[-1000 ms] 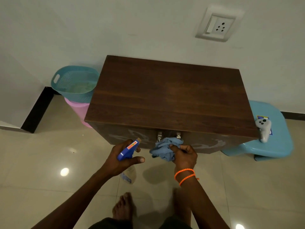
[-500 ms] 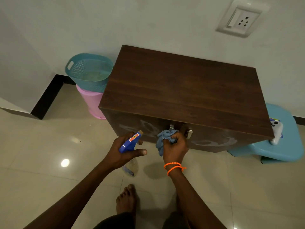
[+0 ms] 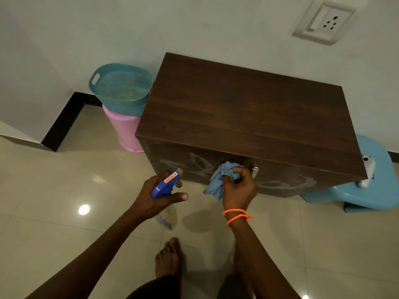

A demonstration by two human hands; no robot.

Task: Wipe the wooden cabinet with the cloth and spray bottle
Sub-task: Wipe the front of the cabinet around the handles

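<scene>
**Two hands full at the cabinet front**

Nearest me, a bare foot point(image 3: 167, 258) stands on open tiled floor point(image 3: 54, 212), with free room to my left. My left hand point(image 3: 156, 198) is wrapped around the spray bottle point(image 3: 165, 186), its blue head carrying an orange label too small to read. My right hand point(image 3: 237, 189) clutches the blue cloth point(image 3: 219, 180) against the wooden cabinet point(image 3: 248, 117) front, beside a metal handle point(image 3: 255, 172). Farther off, a teal basket point(image 3: 121, 87) sits atop a pink bin point(image 3: 126, 130) just beside the cabinet's left edge; a blue stool point(image 3: 373, 190) crowds its right.
</scene>
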